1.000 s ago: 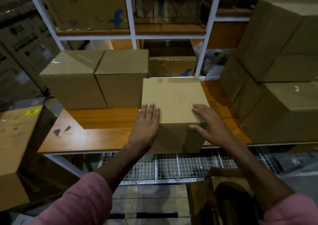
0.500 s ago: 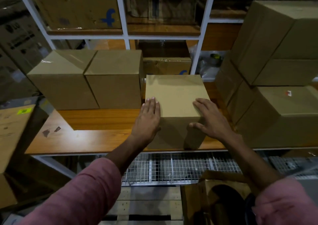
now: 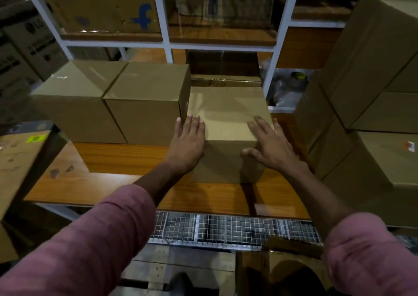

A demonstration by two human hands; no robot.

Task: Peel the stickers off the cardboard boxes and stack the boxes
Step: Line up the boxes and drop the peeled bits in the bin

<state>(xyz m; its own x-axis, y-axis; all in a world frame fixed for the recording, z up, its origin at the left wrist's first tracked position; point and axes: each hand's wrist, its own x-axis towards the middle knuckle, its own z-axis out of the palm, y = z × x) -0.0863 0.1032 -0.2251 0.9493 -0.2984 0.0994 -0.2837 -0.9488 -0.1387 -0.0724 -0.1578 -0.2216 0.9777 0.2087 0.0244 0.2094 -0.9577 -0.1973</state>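
box in hand: plain cardboard box (image 3: 228, 123) on the wooden bench (image 3: 126, 160), mid-far, its left side touching or just beside the row box to its left; can't tell which
left hand (image 3: 186, 144): flat, fingers straight, pressing the box's near-left top edge, not curled round it
right hand (image 3: 269, 144): flat, fingers spread over the near-right top corner, thumb down the near face; no grip either
progress: no sticker visible on this box's top or near face, so peeling looks done for it, far sides hidden; seems to be getting lined up w/ the row, not stacked on anything yet
row: two boxes (image 3: 108, 105) side by side at left, tops bare, nothing on top of them
left to do: box at right w/ small red-white sticker (image 3: 409, 146) prob. needs peeling; box at near left w/ yellow-green label (image 3: 36, 138) maybe too
right stack (image 3: 371, 65): boxes piled high, close to the bench's right end
in the way: white rack post (image 3: 270, 69) and a taped box behind limit pushing farther; right stack crowds that side
below: wire mesh shelf (image 3: 226, 230) under the bench edge
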